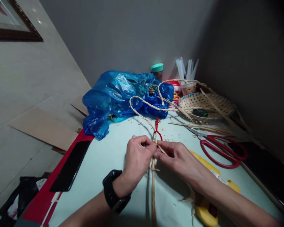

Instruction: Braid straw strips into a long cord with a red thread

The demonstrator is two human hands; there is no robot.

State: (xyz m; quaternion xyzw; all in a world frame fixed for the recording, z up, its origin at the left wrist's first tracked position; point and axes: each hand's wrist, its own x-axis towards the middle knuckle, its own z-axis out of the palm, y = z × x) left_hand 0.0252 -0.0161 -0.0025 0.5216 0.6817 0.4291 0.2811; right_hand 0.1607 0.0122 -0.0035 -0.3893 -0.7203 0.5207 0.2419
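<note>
A braided straw cord (144, 118) loops over the pale table from the basket side to my fingers. My left hand (138, 154), with a black watch on its wrist, pinches the cord from the left. From the right, my right hand (177, 156) pinches it too, with a loose strand across its fingers. The fingertips of both hands meet at the braid. Just beyond them a red twisted tie (157, 127) is fastened around the cord. Below the hands, unbraided straw strands (153, 195) hang toward me. The exact pinch points are partly hidden by the fingers.
Red-handled scissors (217, 148) lie right, near a yellow tool (205, 214). A woven basket (205, 105) holds a dark spool (200, 113). Behind are a blue plastic bag (118, 94), a cup of clear sticks (188, 86) and a green-lidded container (157, 71). A phone (72, 165) lies left.
</note>
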